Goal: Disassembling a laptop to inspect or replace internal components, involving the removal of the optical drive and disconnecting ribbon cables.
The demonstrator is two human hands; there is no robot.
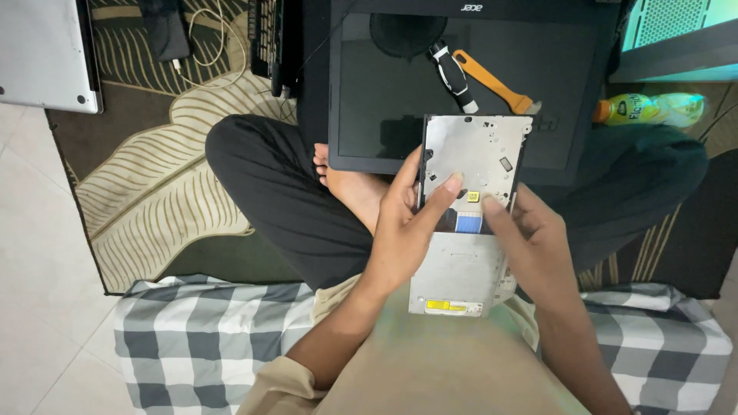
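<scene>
Both the left hand (403, 223) and right hand (530, 242) grip the half-open disc drive (469, 223); forcing its tray risks tearing the blue ribbon cable (469, 224).

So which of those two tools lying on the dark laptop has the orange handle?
The flat pry tool with the orange handle, the right-hand one, ending in a pale blade. The other is a black-and-white-handled screwdriver just left of it.

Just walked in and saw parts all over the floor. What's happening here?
A person sitting cross-legged holds a slim silver optical drive in both hands, over their lap. The left hand has its thumb on the drive's top; the right hand steadies its right side. The drive's tray looks partly slid out. Ahead lies a dark laptop with a screwdriver and an orange pry tool on it.
</scene>
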